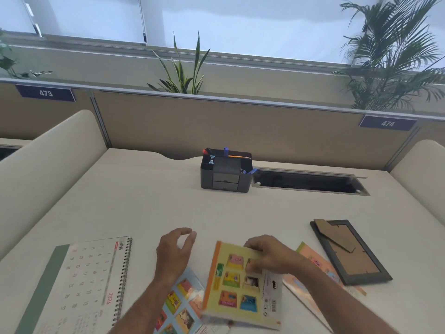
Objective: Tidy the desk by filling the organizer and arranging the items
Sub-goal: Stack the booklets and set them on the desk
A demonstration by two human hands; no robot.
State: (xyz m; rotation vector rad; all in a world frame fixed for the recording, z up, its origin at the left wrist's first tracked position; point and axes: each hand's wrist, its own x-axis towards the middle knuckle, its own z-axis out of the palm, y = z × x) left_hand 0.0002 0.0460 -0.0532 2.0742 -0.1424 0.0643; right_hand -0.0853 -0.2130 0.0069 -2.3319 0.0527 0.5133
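Nearby, calendar (81,283) and frame (350,251) flank books.

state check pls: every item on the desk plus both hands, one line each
Dark grey plastic desk organizer: upright, pens inside, drawers shut.
Yellow picture booklet: gripped, back cover up.
Light blue picture booklet: flat, partly under the yellow one.
Peach picture booklet: flat, partly covered by the arm.
Black picture frame: face down.
White spiral desk calendar: flat, June showing.
Cable tray: lid open.
Left hand: open, empty.
Right hand: gripping the yellow booklet.
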